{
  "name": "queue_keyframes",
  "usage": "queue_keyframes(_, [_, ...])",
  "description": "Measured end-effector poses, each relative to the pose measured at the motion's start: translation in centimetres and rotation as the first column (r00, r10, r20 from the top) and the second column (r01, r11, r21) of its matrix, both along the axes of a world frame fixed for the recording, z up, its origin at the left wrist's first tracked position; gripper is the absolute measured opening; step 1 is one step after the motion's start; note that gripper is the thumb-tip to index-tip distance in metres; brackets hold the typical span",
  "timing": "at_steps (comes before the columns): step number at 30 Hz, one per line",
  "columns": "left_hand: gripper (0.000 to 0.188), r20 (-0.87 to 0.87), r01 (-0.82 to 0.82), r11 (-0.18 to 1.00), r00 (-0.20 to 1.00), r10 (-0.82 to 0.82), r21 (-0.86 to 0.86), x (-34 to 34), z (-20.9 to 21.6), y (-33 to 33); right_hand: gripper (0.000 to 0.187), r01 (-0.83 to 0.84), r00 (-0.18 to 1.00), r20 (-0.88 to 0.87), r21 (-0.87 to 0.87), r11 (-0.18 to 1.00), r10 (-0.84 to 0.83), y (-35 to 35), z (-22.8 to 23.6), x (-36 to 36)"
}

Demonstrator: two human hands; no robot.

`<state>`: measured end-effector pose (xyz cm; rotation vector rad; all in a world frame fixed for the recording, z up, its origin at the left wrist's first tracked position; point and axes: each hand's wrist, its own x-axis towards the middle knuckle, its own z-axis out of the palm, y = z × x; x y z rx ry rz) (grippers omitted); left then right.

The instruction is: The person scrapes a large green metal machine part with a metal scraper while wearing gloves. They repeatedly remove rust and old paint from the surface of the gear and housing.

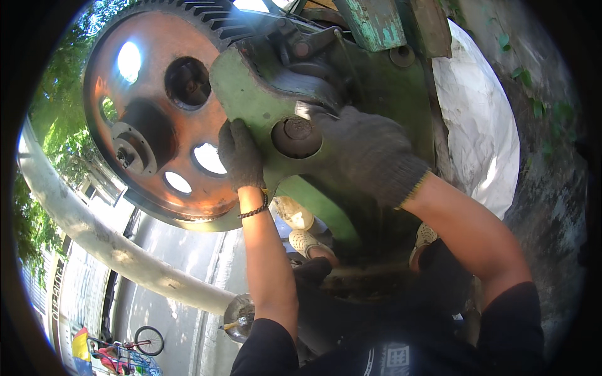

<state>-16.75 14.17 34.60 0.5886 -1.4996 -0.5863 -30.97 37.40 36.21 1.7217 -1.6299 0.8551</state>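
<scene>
Two gloved hands at a green cast machine frame (252, 88), toward twelve o'clock in the view.
Taking the frame's round shaft end (296, 137) as the dial's centre, the left hand (241, 155) lies between eight and nine, fingers nearly straight and close together against the casting; the right hand (371, 149), blurred at three, has its fingers closed on a small pale flat-edged piece (303, 111) at twelve. An orange-brown gear wheel (147, 69) stands at nine, a white sheet (480, 119) farther out at three.
</scene>
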Motion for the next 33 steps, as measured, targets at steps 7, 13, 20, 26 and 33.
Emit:
queue_keyframes(7, [0.041, 0.033, -0.037, 0.995, 0.999, 0.041, -0.096, 0.2, 0.0, -0.3, 0.052, 0.012, 1.0, -0.017, 0.001, 1.0, -0.012, -0.6, -0.3, 0.5])
queue_keyframes(13, [0.04, 0.093, -0.05, 0.98, 0.993, 0.069, -0.193, 0.0, -0.7, -2.4, 0.054, -0.052, 0.999, -0.006, -0.051, 0.997, 0.052, -1.6, 0.5, 0.9])
queue_keyframes(20, [0.04, 0.144, -0.067, 0.993, 0.986, 0.08, -0.096, 0.6, -0.2, -1.1, 0.054, -0.075, 0.997, -0.017, -0.074, 0.994, 0.073, -1.8, -1.0, 0.6])
queue_keyframes(26, [0.04, 0.124, -0.073, 0.993, 0.989, 0.084, -0.092, 0.6, 0.6, 0.2, 0.052, -0.072, 0.997, -0.046, -0.14, 0.988, 0.066, -1.7, -1.1, 0.6])
queue_keyframes(33, [0.041, 0.073, -0.064, 0.99, 0.995, 0.074, -0.129, 0.5, -0.2, -0.4, 0.051, -0.176, 0.979, 0.068, -0.197, 0.964, 0.193, -1.2, -4.2, 0.0])
